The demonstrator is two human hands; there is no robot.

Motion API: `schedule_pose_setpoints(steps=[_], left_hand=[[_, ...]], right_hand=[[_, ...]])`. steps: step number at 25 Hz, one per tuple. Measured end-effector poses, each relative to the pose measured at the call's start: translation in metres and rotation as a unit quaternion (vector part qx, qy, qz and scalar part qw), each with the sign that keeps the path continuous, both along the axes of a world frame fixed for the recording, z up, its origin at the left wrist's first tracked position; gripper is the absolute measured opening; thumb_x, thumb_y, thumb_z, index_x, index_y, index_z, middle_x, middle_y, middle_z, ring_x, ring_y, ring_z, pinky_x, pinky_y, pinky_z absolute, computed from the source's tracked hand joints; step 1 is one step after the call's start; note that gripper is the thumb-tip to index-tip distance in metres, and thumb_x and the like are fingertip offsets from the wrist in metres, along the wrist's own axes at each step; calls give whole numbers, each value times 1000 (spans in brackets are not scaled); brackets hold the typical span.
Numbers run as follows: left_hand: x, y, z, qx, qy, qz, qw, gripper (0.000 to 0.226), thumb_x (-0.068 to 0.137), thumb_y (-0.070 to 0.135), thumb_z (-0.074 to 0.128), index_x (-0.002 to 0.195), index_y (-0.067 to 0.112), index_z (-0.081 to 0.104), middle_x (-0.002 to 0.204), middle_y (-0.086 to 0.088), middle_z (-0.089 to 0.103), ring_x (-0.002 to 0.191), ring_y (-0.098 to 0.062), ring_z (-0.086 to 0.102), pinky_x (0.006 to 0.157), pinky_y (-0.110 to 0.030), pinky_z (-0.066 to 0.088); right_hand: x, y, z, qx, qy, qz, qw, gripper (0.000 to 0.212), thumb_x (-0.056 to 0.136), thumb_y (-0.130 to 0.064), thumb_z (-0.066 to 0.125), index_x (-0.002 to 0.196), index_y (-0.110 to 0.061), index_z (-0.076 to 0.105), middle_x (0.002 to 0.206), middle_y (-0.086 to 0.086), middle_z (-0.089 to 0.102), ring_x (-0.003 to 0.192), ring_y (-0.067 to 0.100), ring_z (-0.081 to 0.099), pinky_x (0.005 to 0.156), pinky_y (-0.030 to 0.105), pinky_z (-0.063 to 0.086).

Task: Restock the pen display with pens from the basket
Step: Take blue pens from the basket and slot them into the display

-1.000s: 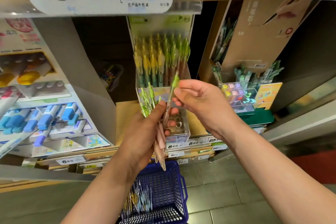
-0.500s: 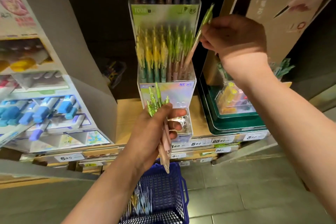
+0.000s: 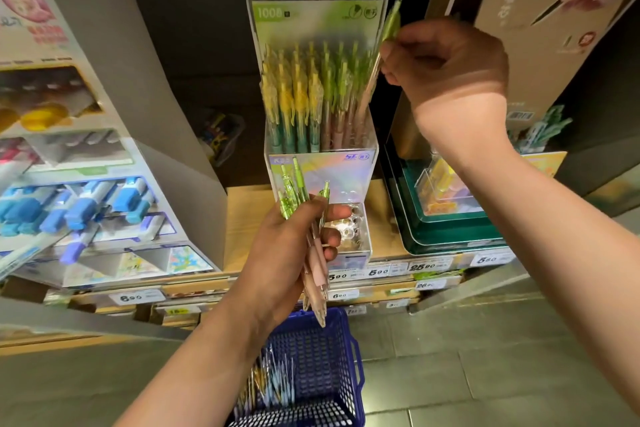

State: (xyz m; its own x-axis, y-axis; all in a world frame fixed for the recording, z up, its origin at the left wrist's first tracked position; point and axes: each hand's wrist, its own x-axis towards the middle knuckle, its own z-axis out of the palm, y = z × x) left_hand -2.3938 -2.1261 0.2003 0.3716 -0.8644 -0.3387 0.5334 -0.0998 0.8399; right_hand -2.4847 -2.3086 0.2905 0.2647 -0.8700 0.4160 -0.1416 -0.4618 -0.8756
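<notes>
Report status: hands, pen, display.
Right hand pinches green-capped pen, lower end at right column of display. Left hand grips spare pens above basket. No obstruction seen.

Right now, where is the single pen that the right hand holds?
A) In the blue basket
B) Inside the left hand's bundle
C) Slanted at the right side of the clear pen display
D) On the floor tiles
C: the right hand pinches the green-topped pen, which slants down at the right side of the pen display, apart from the bundle of pens in the left hand.

Grey tiled floor [image 3: 485,357]; wooden shelf [image 3: 242,215], price labels [image 3: 377,271] along edge; dark back wall [image 3: 194,28].
</notes>
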Motion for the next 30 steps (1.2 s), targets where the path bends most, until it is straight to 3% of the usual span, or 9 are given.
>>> schedule_pose_setpoints(steps=[3, 7, 9, 14, 19, 22, 24, 27, 30], left_hand=[[-1, 0, -2, 3, -1, 7, 1000, 15, 98, 12, 54, 111, 9, 59, 102, -15, 75, 62, -15, 54, 54, -28, 47], [-1, -2, -4, 13, -3, 10, 1000, 16, 94, 11, 55, 102, 9, 69, 98, -13, 75, 63, -14, 55, 55, -28, 47], [-1, -3, -5, 15, -1, 13, 1000, 19, 93, 11, 56, 95, 12, 75, 95, -12, 74, 62, -14, 55, 55, -29, 47], [-1, -3, -4, 9, -5, 14, 1000, 31, 97, 11, 54, 123, -1, 64, 90, -5, 74, 64, -12, 57, 56, -27, 49], [-7, -4, 1, 11, -8, 22, 1000, 23, 99, 9, 52, 117, 7, 67, 105, -8, 78, 66, -12, 58, 57, -27, 49], [-9, -5, 4, 12, -12, 21, 1000, 28, 99, 8, 51, 121, 3, 67, 91, -3, 77, 63, -11, 57, 54, -24, 48], [-10, -6, 6, 16, -21, 19, 999, 26, 99, 9, 51, 119, 1, 67, 78, 0, 71, 61, -12, 57, 53, -23, 48], [-12, -6, 9, 19, -36, 27, 999, 19, 102, 12, 51, 109, 8, 69, 76, -4, 68, 62, -13, 59, 54, -25, 50], [-14, -6, 10, 15, -24, 33, 999, 19, 102, 12, 52, 108, 9, 70, 87, -10, 74, 68, -16, 69, 55, -26, 54]], right_hand=[[3, 3, -6, 14, 39, 13, 999, 5, 87, -21, 75, 90, -24, 72, 82, -4, 74, 79, 11, 73, 83, 32, 59], [7, 5, -17, 6, 114, 13, 993, 9, 88, -20, 74, 97, -17, 75, 76, -15, 67, 68, -4, 62, 74, 9, 51], [8, 5, -20, -6, 133, 14, 991, 9, 88, -22, 74, 95, -17, 75, 74, -18, 65, 64, -6, 61, 70, 6, 49], [4, 10, -33, -25, 187, 13, 982, 9, 87, -26, 73, 95, -21, 75, 77, -17, 66, 72, 1, 65, 72, 9, 51], [-2, 14, -34, -7, 223, -6, 975, 13, 87, -27, 73, 97, -19, 77, 83, -11, 71, 73, 1, 62, 63, -2, 39], [-16, 34, -41, 60, 227, 12, 972, 19, 84, -41, 74, 83, -23, 77, 69, -13, 71, 63, -6, 60, 55, 3, 39], [-24, 53, -46, 153, 227, 100, 957, 25, 82, -51, 74, 80, -27, 76, 70, -18, 72, 67, -8, 64, 62, 8, 45], [-27, 68, -54, 264, 185, 184, 928, 14, 81, -38, 81, 85, -26, 76, 76, -18, 74, 78, -1, 70, 79, 20, 54], [-27, 64, -55, 345, 118, 208, 907, 6, 87, -19, 77, 91, -15, 74, 77, -9, 75, 72, 11, 69, 71, 21, 54]])
